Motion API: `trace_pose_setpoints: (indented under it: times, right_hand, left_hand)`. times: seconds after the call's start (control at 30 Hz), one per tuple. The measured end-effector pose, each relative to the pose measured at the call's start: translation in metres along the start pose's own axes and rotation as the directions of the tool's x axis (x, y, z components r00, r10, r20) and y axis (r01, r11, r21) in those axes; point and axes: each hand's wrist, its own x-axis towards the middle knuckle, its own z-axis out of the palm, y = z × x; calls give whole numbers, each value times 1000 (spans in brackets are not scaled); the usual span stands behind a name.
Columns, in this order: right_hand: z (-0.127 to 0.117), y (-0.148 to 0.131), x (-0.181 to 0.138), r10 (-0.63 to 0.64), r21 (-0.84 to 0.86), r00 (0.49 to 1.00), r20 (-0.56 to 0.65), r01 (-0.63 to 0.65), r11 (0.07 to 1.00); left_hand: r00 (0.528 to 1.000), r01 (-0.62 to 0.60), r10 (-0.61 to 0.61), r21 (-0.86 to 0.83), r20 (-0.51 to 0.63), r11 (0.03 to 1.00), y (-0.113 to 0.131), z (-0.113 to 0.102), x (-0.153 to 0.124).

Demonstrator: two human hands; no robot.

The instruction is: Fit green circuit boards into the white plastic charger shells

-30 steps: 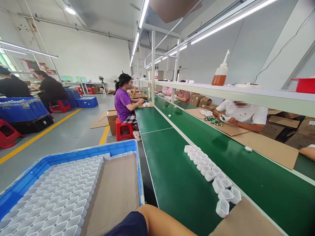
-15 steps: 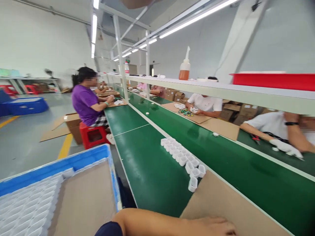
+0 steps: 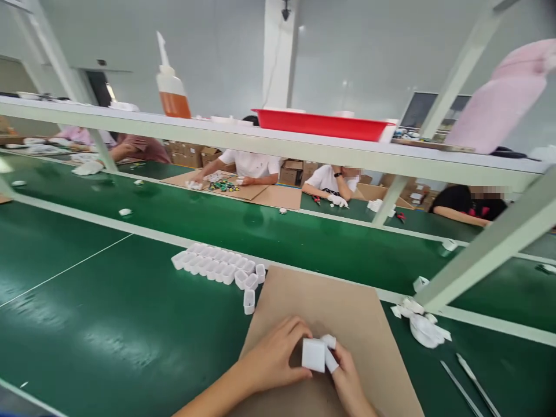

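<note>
Fingers [image 3: 292, 335] of the left hand [image 3: 273, 360] and of the right hand [image 3: 347, 379]: both sets closed from opposite sides on one small white square plastic piece [image 3: 313, 354], held just above the near part of a flat brown cardboard sheet [image 3: 347, 301] on the green worktop [image 3: 108, 313]. The right fingertips appear wrapped in white. Handling, as a judgement: the piece looks light and smooth, so an even pinch on its edges, flat face turned to the eye and kept low over the cardboard, should serve best; a slip would land on the sheet. Nearby: a double row of white open plastic cups [image 3: 217, 266] at the sheet's far left corner; a crumpled white scrap heap [image 3: 423, 329] and thin metal tweezers [image 3: 467, 376] to the right, well apart.
</note>
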Motion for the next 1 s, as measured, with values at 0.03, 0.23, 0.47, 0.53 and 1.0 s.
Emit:
trace_pose_setpoints:
  times: [0.03,0.23,0.47,0.53,1.0]
  right_hand:
    - [2,-2,0,9,8,1000,6,-9,1000]
    - [8,-4,-2,28,10,999,21,-29,1000]
    - [11,-6,-2,-3,-126,1000,-27,-1,992]
    - [12,-6,-3,-16,-166,999,-41,9,986]
    - [10,-7,-7,-102,-367,991,82,125,922]
  left_hand:
    - [1000,25,-25,-4,16,1000,1,-1,0]
    - [998,22,-25,52,56,998,-4,3,2]
    - [997,40,-47,110,66,993,-18,10,1]
    - [993,65,-73,85,95,994,-20,7,1]
    - [989,97,-96,3,108,995,-26,-2,12]
